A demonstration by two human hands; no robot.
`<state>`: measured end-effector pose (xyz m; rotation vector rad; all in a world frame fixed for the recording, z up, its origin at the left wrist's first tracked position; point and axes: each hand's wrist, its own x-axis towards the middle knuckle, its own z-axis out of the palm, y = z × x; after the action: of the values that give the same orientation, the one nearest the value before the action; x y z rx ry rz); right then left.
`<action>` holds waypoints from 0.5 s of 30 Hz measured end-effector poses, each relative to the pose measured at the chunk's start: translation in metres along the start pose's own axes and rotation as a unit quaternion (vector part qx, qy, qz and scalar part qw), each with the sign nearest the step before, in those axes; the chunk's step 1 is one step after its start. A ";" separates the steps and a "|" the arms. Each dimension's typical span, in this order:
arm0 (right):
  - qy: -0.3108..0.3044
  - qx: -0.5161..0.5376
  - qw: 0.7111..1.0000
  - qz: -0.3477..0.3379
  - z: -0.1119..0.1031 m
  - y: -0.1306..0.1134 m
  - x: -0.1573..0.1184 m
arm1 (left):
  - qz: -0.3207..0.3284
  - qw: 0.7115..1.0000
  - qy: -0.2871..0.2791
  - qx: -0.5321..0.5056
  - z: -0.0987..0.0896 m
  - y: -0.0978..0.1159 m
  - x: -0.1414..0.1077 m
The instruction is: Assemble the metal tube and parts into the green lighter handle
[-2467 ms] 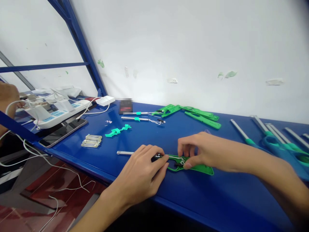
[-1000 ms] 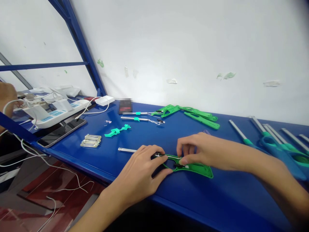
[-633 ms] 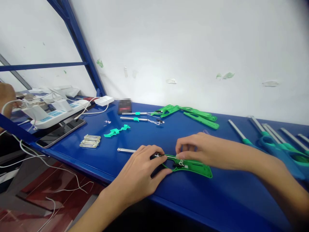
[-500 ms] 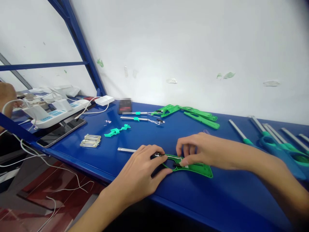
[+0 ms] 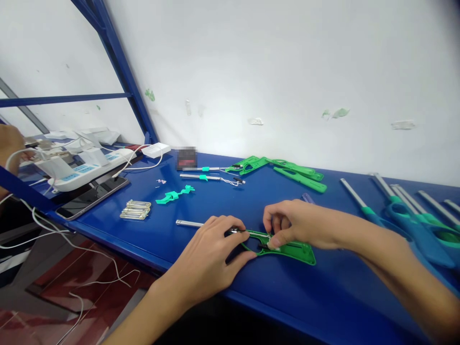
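Observation:
A green lighter shell half [image 5: 298, 251] lies open side up on the blue table, a metal tube [image 5: 189, 224] reaching out to its left. My left hand [image 5: 212, 249] is closed on the shell's left end, fingers over the tube's base and thumb at the near edge. Inside the shell, a small black part [image 5: 264, 246] with a thin white wire sits by my right fingertips. My right hand [image 5: 291, 223] is closed there, thumb and forefinger pinching at the black part's right end; the fingertips hide what exactly they grip.
Further back lie metal tubes with wires [image 5: 201, 177], green shell pieces [image 5: 300, 178] and teal plastic bits [image 5: 176, 195]. Clear small parts [image 5: 135, 210], a phone [image 5: 91, 197] and a power strip [image 5: 91, 170] are leftward. Blue lighters [image 5: 417, 225] lie at right. Another person's hand [image 5: 10, 143] shows far left.
My right hand has shifted very slightly at the black part, its fingertips pressing a little lower into the shell. My left hand and the shell stay in place.

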<state>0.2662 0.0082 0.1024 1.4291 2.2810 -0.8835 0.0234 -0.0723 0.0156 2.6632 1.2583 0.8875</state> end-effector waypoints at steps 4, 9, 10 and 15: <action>0.004 -0.004 1.000 -0.005 -0.001 0.001 -0.001 | 0.000 1.000 0.004 0.000 0.001 0.001 0.001; 0.011 0.005 0.999 -0.036 0.000 0.010 0.000 | -0.002 1.000 0.002 -0.003 0.002 0.001 0.001; 0.014 0.008 0.999 -0.044 0.000 0.012 0.000 | -0.004 1.000 0.001 -0.004 0.001 0.000 0.001; 0.023 0.026 0.997 -0.075 0.001 0.021 -0.002 | -0.021 1.000 -0.006 -0.007 0.001 0.002 0.000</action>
<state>0.2858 0.0125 0.0958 1.3263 2.4435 -0.9706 0.0255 -0.0734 0.0160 2.6171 1.2973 0.8708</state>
